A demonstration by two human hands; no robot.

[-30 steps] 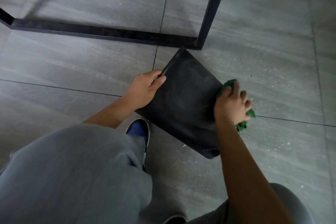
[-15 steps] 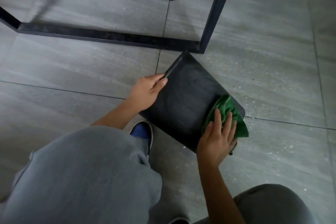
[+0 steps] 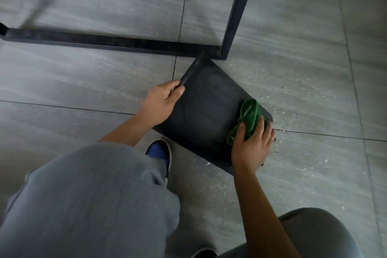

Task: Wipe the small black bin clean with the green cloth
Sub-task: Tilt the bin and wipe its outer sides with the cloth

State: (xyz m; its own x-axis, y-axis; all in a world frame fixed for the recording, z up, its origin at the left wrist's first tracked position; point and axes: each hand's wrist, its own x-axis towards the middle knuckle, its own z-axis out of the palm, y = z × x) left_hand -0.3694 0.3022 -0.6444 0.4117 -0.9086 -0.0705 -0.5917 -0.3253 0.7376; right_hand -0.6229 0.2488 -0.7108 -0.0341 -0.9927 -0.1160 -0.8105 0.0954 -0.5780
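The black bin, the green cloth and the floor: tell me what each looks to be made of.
Black bin: probably matte plastic, flat smooth panel with rounded corners and a dull, dusty sheen; thin metal is possible.
Green cloth: soft fabric, maybe microfibre; it bunches into folds under the right hand.
Floor: large grey tiles with a streaked stone-like pattern, thin dark grout lines, low sheen.

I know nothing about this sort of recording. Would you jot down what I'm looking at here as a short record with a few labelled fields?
Setting: grey tiled floor, seen from a head-worn camera
Main object: small black plastic bin, lying tipped on the floor with a flat side facing up
Left hand: grips the bin's left edge, steadying it
Right hand: fingers spread, pressing a crumpled green cloth onto the bin's right corner
Nearby: black metal furniture frame just beyond the bin; blue shoe beside its near edge
Clothing: grey trousers
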